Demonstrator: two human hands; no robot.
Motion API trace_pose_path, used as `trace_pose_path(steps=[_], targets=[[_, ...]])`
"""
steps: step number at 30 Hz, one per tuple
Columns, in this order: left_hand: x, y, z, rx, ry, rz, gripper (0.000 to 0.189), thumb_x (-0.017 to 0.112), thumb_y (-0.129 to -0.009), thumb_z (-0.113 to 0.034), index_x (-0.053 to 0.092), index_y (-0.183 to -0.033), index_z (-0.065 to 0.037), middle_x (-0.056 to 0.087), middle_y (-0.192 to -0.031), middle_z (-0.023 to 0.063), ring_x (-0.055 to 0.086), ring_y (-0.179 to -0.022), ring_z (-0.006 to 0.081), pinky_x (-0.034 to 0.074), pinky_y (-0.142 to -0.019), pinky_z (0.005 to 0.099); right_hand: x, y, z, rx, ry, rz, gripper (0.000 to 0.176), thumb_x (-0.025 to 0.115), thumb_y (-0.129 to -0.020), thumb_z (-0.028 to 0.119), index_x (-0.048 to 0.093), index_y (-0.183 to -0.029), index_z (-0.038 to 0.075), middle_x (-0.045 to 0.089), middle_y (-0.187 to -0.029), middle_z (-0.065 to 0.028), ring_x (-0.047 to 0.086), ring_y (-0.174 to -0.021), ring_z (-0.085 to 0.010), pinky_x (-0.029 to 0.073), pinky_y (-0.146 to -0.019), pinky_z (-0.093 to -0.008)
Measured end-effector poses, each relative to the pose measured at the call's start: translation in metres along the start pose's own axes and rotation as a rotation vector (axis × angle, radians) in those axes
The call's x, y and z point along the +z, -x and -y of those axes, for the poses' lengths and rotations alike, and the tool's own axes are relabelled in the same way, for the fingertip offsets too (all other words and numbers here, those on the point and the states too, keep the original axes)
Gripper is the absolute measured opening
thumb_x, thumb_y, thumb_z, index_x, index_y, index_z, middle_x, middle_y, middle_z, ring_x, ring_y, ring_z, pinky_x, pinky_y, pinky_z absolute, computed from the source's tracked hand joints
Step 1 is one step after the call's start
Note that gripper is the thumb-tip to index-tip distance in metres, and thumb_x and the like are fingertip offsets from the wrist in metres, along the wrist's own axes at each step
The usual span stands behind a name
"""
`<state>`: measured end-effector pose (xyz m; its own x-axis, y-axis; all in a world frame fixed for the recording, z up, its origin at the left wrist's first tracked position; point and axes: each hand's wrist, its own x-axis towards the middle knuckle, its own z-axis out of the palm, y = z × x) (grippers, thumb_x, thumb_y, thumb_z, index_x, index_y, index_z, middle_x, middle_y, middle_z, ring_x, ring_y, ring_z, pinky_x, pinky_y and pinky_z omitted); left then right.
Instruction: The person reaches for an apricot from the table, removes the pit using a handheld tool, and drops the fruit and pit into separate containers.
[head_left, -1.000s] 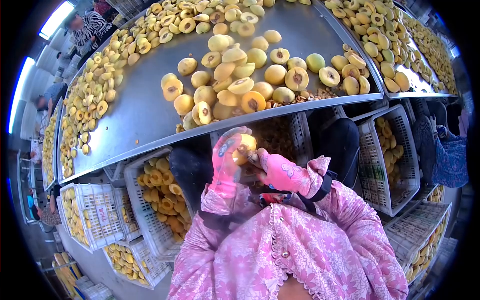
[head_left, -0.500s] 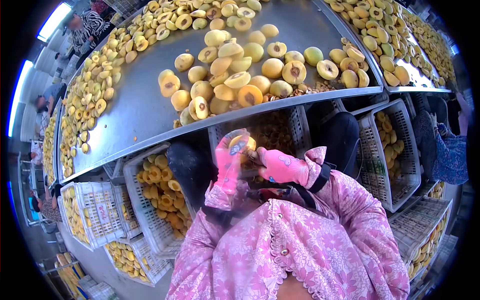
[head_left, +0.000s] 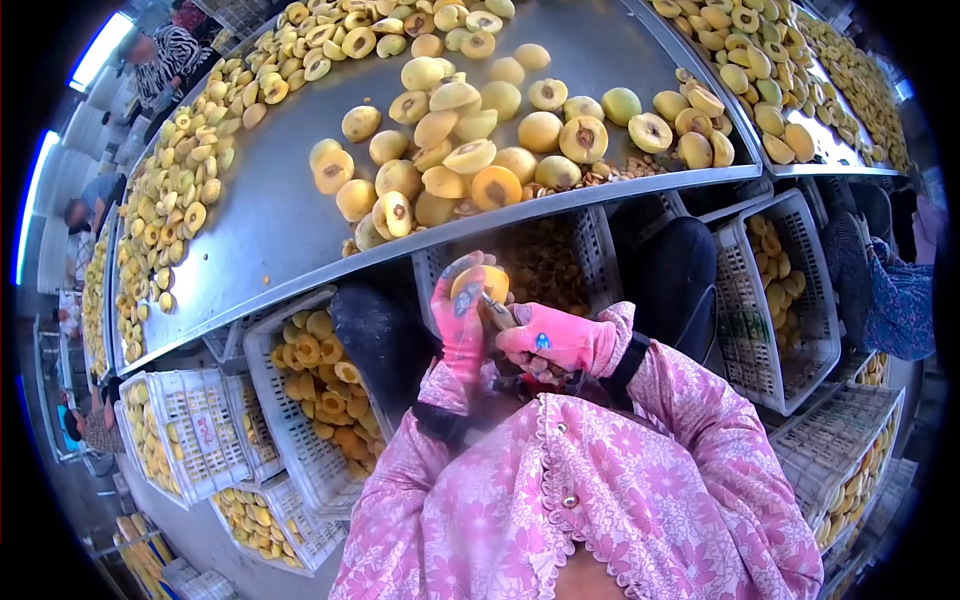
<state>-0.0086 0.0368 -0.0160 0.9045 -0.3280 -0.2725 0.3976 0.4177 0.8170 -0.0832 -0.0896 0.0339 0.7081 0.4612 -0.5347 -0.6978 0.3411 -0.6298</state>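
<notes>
My left hand (head_left: 460,312), in a pink glove, has its fingers wrapped round a yellow peach half (head_left: 492,282) just below the table's front edge. My right hand (head_left: 562,338), gloved likewise, is closed on a small metal pitting tool (head_left: 498,312). The tool's end meets the lower side of the peach half; its tip is hidden. Both hands are above a white crate (head_left: 603,262) with dark scraps and fruit pieces in it. Ahead, a pile of peach halves (head_left: 470,155) lies on the metal table (head_left: 290,215), several with pits showing.
Left of my knee, a white crate (head_left: 262,350) holds hollowed peach halves. Another such crate (head_left: 822,330) stands at my right. The raised table rim (head_left: 560,205) runs in front of me. People sit at the far left (head_left: 165,65) and right (head_left: 900,300).
The peach half has turned in my left hand, its rounded side now showing more. My right hand has shifted slightly down and rotated, so the metal tool now shows.
</notes>
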Motion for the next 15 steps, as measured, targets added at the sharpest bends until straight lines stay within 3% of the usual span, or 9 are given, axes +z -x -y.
trace_pose_path(steps=[3,6,10,13,15], targets=[[-0.006,-0.004,0.002,-0.028,-0.07,0.004,0.023,0.061,-0.086,-0.011,0.059,-0.107,-0.002,0.062,-0.102,0.0137,0.064,-0.079,0.023,0.057,-0.059,0.034,0.003,0.0,0.003,0.086,0.209,-0.137,0.018,0.052,-0.085,0.018,0.048,-0.07,0.008,0.043,-0.055,0.0026,0.041,-0.042,-0.007,0.031,-0.038,-0.0212],[0.002,-0.004,0.0,0.017,0.09,-0.03,0.024,0.061,-0.085,-0.012,0.059,-0.107,-0.003,0.062,-0.102,0.0139,0.064,-0.084,0.0241,0.058,-0.061,0.0359,0.003,-0.011,-0.006,0.002,-0.158,0.06,0.017,0.052,-0.085,0.017,0.047,-0.071,0.009,0.043,-0.056,0.0025,0.041,-0.043,-0.0069,0.031,-0.039,-0.0208],[-0.005,-0.011,0.004,0.069,0.138,0.019,0.025,0.062,-0.085,-0.012,0.059,-0.108,-0.003,0.061,-0.105,0.0152,0.063,-0.088,0.0256,0.059,-0.062,0.0378,0.015,-0.018,-0.011,-0.056,-0.362,0.034,0.016,0.053,-0.086,0.015,0.048,-0.072,0.009,0.044,-0.057,0.0021,0.04,-0.042,-0.007,0.031,-0.038,-0.0211],[-0.006,-0.012,0.005,0.061,0.119,0.008,0.026,0.062,-0.085,-0.013,0.059,-0.108,-0.003,0.061,-0.103,0.0151,0.064,-0.086,0.0258,0.059,-0.062,0.0371,0.012,-0.018,-0.011,-0.041,-0.337,0.049,0.016,0.053,-0.086,0.016,0.048,-0.073,0.01,0.044,-0.057,0.0018,0.04,-0.042,-0.0074,0.031,-0.039,-0.0214],[-0.013,-0.012,0.007,-0.027,0.055,0.023,0.029,0.062,-0.085,-0.017,0.059,-0.111,-0.003,0.061,-0.104,0.0142,0.064,-0.088,0.0257,0.058,-0.061,0.0367,0.004,-0.016,-0.008,-0.021,-0.163,0.019,0.016,0.053,-0.086,0.016,0.048,-0.073,0.01,0.044,-0.057,0.0016,0.04,-0.042,-0.0079,0.032,-0.039,-0.0217]])
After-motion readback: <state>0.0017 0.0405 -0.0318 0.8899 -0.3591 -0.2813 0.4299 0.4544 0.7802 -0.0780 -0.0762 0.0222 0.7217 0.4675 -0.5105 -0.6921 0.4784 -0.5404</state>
